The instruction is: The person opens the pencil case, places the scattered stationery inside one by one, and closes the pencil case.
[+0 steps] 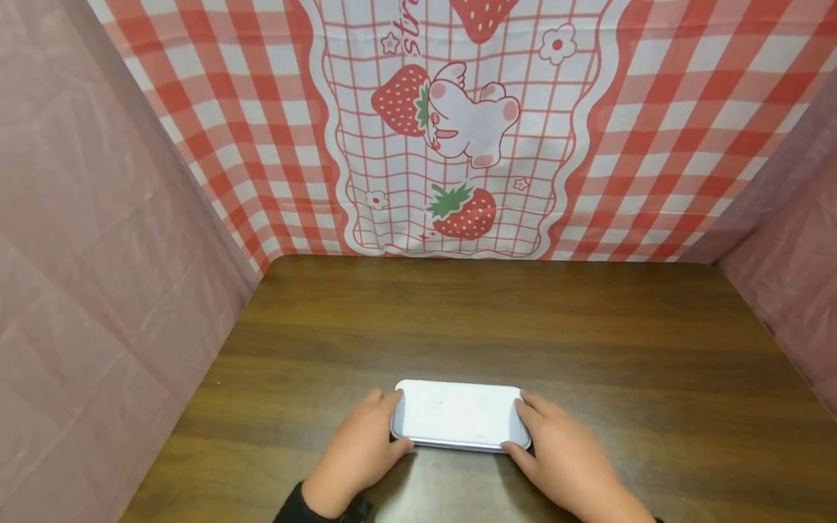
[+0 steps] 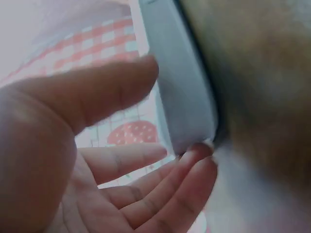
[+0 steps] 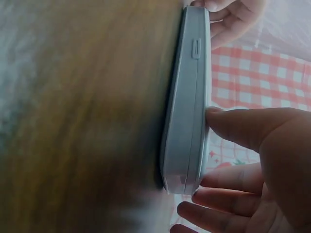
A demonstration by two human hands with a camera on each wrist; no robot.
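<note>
A flat white case [image 1: 458, 415] with rounded corners lies on the wooden table in the head view, long side facing me. My left hand [image 1: 362, 444] holds its left end, thumb at the near edge and fingers round the far corner. At the opposite end my right hand [image 1: 567, 452] grips it likewise. The right wrist view shows the case's grey side [image 3: 187, 111], with a seam along it and a small latch [image 3: 196, 48]. In the left wrist view the left thumb [image 2: 121, 87] rests at the case's edge, with fingertips at its end.
The brown wooden table [image 1: 471, 319] extends beyond and to both sides of the case. Behind it hangs a red-and-white checked cloth [image 1: 673, 116] with strawberry prints. Pink cloth walls [image 1: 111, 276] stand at left and right.
</note>
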